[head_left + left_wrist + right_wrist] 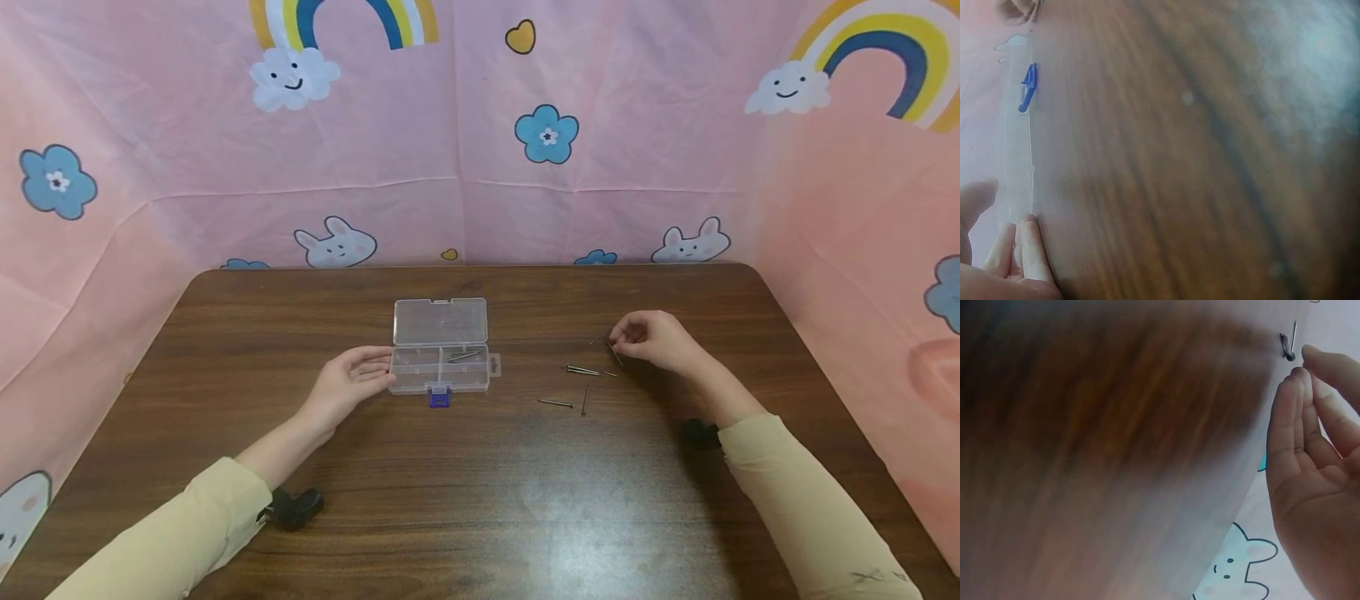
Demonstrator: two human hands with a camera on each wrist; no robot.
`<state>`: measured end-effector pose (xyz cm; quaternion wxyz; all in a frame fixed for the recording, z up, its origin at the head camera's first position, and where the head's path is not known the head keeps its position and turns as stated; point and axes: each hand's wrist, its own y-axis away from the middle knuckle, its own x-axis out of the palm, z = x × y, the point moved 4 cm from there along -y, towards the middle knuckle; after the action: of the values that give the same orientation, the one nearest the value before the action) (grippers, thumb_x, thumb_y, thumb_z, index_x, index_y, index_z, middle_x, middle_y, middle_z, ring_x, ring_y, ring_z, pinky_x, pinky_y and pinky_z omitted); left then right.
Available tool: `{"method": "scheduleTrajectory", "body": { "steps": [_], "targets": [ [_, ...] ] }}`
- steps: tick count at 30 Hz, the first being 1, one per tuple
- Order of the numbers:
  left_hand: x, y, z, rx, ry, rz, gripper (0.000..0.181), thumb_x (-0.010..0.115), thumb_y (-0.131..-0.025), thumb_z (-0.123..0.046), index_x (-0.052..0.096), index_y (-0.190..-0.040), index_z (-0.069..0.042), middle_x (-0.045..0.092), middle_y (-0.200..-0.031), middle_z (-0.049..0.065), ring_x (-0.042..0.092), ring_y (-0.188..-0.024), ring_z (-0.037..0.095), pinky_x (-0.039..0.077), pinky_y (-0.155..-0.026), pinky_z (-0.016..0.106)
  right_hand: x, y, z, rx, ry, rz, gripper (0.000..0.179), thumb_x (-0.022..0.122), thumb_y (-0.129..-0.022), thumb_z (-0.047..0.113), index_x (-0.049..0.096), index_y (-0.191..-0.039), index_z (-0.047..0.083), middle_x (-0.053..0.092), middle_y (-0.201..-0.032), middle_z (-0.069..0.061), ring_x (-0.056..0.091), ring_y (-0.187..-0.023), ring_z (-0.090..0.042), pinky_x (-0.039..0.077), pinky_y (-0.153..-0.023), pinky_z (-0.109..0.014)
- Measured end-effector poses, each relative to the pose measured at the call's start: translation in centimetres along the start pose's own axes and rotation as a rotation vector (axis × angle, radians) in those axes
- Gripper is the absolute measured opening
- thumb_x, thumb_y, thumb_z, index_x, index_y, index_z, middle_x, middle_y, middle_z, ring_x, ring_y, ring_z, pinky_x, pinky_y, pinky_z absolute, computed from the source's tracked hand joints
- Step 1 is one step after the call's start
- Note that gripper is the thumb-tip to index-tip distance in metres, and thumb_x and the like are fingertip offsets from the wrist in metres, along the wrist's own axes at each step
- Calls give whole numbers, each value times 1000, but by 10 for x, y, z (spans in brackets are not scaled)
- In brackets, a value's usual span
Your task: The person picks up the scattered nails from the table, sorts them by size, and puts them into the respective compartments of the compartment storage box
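My left hand [347, 387] rests against the left end of a clear plastic compartment box [416, 381], its nearly straight fingers [1034, 253] touching the end wall. The box's lid [441, 322] stands raised at the back, and a blue latch [438, 397] hangs at the front. Several nails [463, 356] lie in the back right compartment. Over on the right, my right hand [654, 337] has thumb and fingers bent close together beside a thin nail [617, 355]. In the right wrist view, dark nails [1287, 347] show just past the fingertips, with none visible between them.
Between the box and my right hand, several loose nails [582, 370] lie on the brown wooden table [480, 483]. Nearer to me are two more, a flat one [556, 403] and another nail [586, 399]. A pink printed cloth [637, 100] hangs behind and at both sides.
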<state>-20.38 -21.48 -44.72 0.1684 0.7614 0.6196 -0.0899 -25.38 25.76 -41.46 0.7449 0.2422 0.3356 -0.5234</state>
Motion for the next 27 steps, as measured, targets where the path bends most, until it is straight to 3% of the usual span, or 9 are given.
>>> {"method": "scheduleTrajectory", "body": {
  "steps": [14, 27],
  "targets": [
    [-1, 2, 0, -2, 1, 10, 55, 71, -103, -15, 51, -151, 4, 59, -149, 30, 59, -138, 44, 53, -94, 7, 2, -1, -2, 3, 24, 26, 10, 80, -92, 1, 76, -100, -2, 76, -93, -14, 67, -83, -16, 53, -71, -17],
    [0, 3, -1, -21, -5, 7, 55, 72, -103, -17, 51, -151, 2, 59, -149, 28, 59, -139, 43, 54, -96, 10, 3, -1, -4, 7, 36, 7, 10, 72, -90, -6, 77, -98, -2, 76, -91, -13, 65, -81, -17, 52, -69, -18]
  ]
}}
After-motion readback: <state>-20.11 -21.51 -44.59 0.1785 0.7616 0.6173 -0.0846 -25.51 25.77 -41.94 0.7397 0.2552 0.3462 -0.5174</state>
